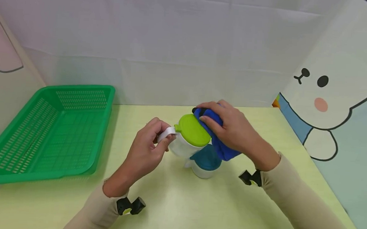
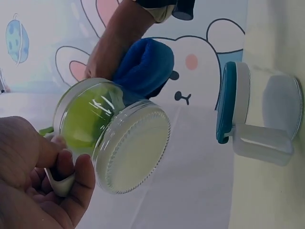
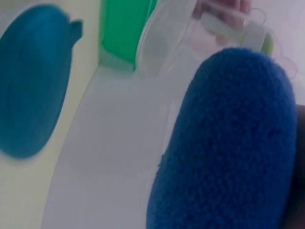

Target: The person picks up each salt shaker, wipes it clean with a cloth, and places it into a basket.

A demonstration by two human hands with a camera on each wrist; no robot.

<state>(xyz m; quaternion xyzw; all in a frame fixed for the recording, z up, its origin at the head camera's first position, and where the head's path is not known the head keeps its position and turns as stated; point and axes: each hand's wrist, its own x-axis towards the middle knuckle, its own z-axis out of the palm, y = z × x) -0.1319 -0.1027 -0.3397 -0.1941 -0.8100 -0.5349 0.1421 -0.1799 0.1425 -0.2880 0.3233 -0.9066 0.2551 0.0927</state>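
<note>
Pale desk (image 1: 172, 210) beneath: your left hand (image 1: 146, 145) grips the green-lidded jar (image 1: 195, 130), raised between your hands; your right hand (image 1: 235, 127) holds the blue cloth (image 1: 223, 147) against it. Wiping apparently underway; teal-lidded jar (image 1: 207, 159) stands below, wiped or not unclear.

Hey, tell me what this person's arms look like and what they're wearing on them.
The left sleeve and right sleeve are plain beige. Each carries a small black device with a yellow patch. The left grip and right grip are ungloved.

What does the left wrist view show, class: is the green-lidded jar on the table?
No, the left hand holds the green-lidded jar by its handle, tilted and off the table.
</note>
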